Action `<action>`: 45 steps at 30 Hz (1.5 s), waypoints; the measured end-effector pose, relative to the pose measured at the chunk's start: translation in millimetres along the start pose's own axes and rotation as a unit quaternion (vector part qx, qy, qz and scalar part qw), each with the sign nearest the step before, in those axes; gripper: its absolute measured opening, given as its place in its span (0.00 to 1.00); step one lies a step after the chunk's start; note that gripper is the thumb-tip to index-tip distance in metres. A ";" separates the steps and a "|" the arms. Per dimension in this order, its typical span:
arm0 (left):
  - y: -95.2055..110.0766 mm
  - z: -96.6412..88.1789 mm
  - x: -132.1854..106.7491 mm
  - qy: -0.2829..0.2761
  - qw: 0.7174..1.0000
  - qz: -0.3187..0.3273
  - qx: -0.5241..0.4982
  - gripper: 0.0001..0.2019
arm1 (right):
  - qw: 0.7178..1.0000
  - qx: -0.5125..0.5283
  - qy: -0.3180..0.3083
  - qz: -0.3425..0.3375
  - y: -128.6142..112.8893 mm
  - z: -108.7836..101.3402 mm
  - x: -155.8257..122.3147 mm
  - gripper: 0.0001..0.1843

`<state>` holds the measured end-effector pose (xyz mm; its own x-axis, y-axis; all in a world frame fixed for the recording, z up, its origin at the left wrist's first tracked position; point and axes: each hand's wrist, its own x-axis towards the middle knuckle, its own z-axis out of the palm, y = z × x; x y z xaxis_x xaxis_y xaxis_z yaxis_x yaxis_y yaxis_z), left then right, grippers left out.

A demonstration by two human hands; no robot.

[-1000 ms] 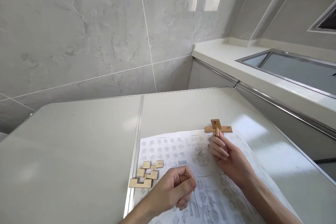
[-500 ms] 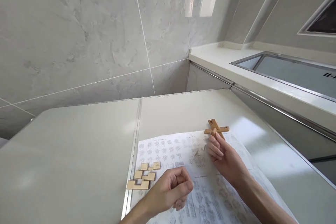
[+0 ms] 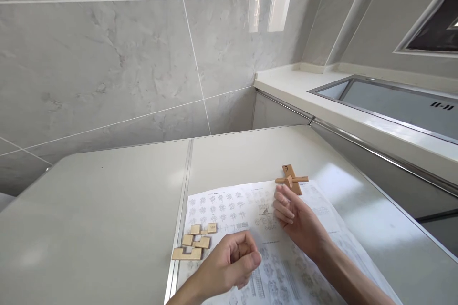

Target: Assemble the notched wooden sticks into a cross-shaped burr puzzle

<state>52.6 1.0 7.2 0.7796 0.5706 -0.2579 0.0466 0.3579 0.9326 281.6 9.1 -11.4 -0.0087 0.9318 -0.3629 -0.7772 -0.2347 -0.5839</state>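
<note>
Seemingly I'm placing the cross (image 3: pixel 292 180) beyond my released right hand (image 3: pixel 302 224). My left hand (image 3: pixel 232 263) is staying curled-looking, contents unclear, probably needing the piece (image 3: pixel 186 257) beside it.

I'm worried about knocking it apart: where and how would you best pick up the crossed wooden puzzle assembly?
Probably pinch the stubby end at the middle of the crossed wooden puzzle assembly, coming from the near side, where the right hand is. That end juts toward the person, while the other arms spread outward around it.
</note>
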 end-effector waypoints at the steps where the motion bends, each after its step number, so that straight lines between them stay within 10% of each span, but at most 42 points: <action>1: 3.2 2.2 -3.8 0.006 0.999 0.001 0.038 0.22 | 0.999 -0.043 -0.014 0.024 1.0 2.7 -2.5 0.19; 6: 17.6 3.5 -34.3 0.112 0.933 0.027 0.342 0.13 | 0.988 -0.139 -0.065 0.026 4.2 12.2 -13.2 0.20; 12: 17.3 -43.8 -66.9 0.249 0.765 0.179 0.566 0.03 | 0.973 -0.206 -0.098 0.033 5.3 15.5 -15.6 0.20; 14: 17.3 -61.7 -75.0 0.255 0.735 0.150 0.610 0.18 | 0.969 -0.223 -0.099 0.033 4.7 18.6 -16.7 0.19; 22: 15.6 -85.7 -87.3 0.206 0.727 0.110 0.645 0.37 | 0.955 -0.275 -0.108 0.041 1.3 28.1 -22.1 0.18; 45: 22.9 -59.0 -40.1 0.218 0.705 0.205 0.643 0.19 | 0.949 -0.285 -0.133 0.029 4.5 23.9 -18.0 0.19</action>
<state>-14.5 29.9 23.9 0.6388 0.7049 0.3085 0.6203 -0.7090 0.3356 263.2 -2.1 9.9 -0.2578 0.9319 -0.2551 -0.3048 -0.3290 -0.8938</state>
